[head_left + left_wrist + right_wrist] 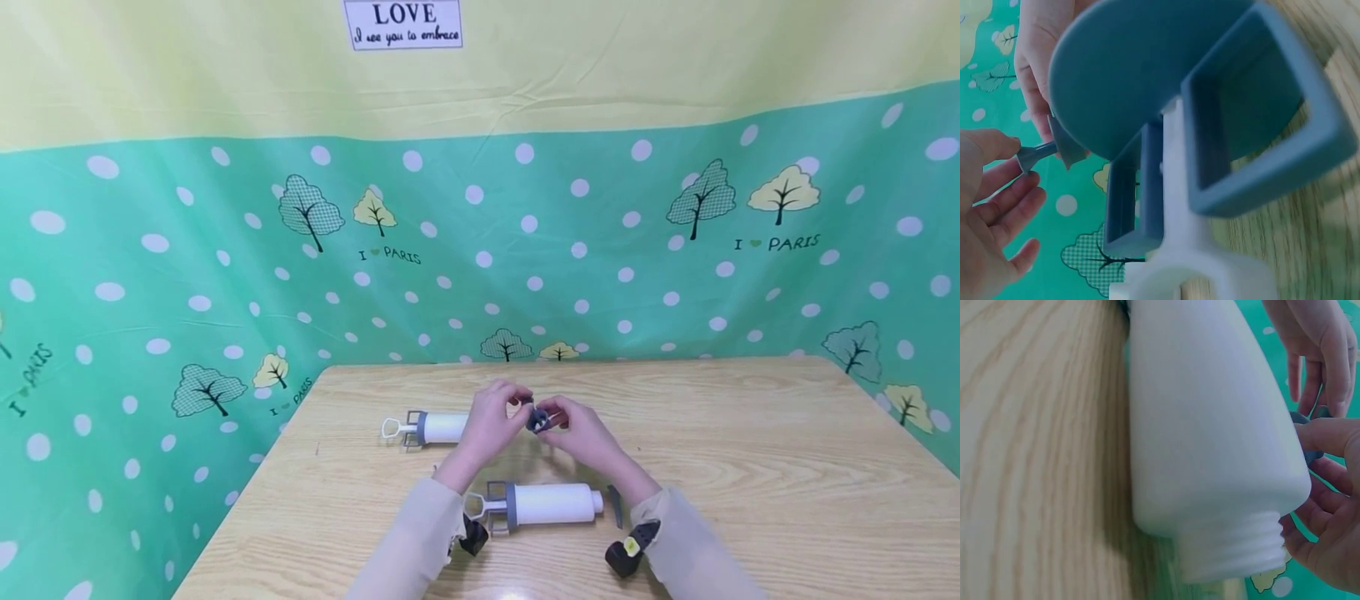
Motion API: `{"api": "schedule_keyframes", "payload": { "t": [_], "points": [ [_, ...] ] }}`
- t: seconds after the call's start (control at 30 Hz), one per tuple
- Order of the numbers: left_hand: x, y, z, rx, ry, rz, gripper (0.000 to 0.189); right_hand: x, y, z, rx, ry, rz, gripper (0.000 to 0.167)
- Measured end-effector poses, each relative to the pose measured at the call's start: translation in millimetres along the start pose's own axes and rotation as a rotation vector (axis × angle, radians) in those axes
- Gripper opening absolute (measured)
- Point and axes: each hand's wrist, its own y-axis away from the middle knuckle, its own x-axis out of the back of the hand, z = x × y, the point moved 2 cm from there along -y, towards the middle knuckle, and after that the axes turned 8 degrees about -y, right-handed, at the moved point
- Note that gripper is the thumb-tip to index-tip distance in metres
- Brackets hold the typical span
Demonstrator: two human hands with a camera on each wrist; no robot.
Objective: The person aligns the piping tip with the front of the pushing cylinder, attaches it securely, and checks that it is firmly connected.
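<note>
- Wooden table before a green dotted cloth.
- Both hands, left and right, pinch 1 grey nozzle above the far edge.
- 2 syringes: far, near.
- Grip firmly; twist squarely.

The table was light wood with a smooth, grainy top. The white tube looked like smooth, matt plastic with a grey plastic collar. The dotted wall cover was soft cloth.

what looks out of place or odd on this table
The near white syringe has a bare threaded neck with no cap or tip. A loose grey piece lies beside that end. Both hands pinch a small grey part.
</note>
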Motion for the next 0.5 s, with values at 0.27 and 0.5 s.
{"api": "schedule_keyframes", "payload": {
  "t": [0.27,0.5],
  "points": [
    [-3.4,2.9,4.8,-0.026,-0.042,-0.051,0.020,2.4,-0.3,-0.5,-0.005,-0.056,0.039,0.039],
    [-5.0,3.8,7.5,-0.024,-0.087,-0.073,0.020,2.7,2.5,-2.8,-0.010,-0.093,0.046,0.039]
  ]
}}
